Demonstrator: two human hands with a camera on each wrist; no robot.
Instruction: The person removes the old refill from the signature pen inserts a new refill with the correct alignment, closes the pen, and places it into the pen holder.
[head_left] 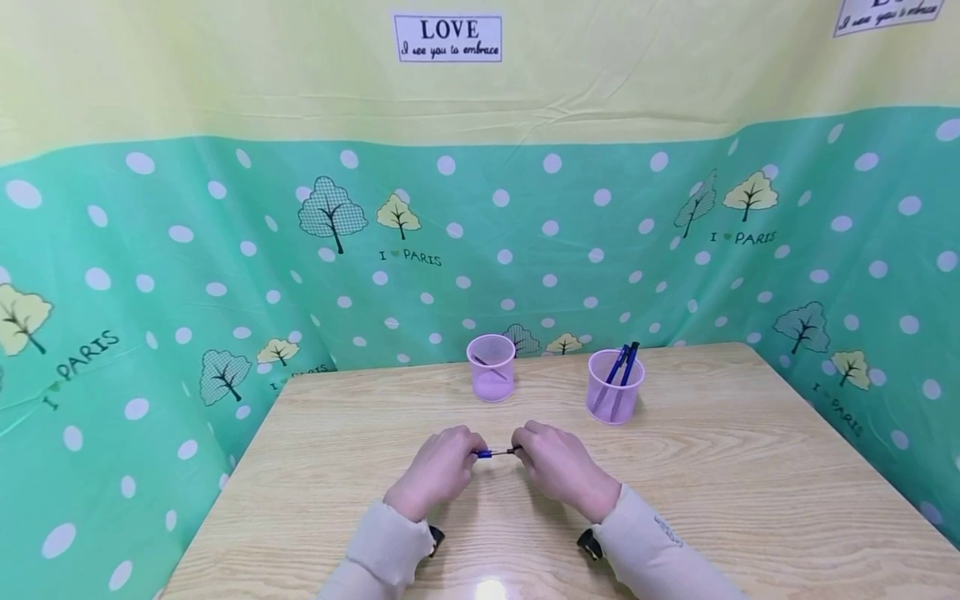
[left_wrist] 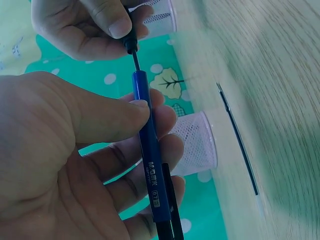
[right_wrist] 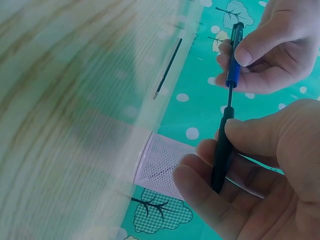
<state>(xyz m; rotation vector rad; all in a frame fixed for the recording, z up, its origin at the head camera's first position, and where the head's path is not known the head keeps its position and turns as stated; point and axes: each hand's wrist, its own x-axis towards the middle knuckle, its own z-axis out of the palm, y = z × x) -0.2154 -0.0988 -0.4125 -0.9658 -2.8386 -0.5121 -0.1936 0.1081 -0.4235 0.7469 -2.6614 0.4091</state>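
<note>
My left hand pinches the blue pen barrel between thumb and fingers; its black clip end lies toward the palm. Opposite it, my right hand holds the black front section of a pen between thumb and fingers. A thin dark refill spans the gap between the two parts, entering the barrel's open end. Both hands are above the table, in front of the cups. A second refill lies on the table in the wrist views; in the head view I cannot make it out.
Beyond the hands stands a pink mesh cup with a thin dark stick inside. Farther right, another pink mesh cup holds blue pens. A green dotted curtain hangs behind the wooden table.
</note>
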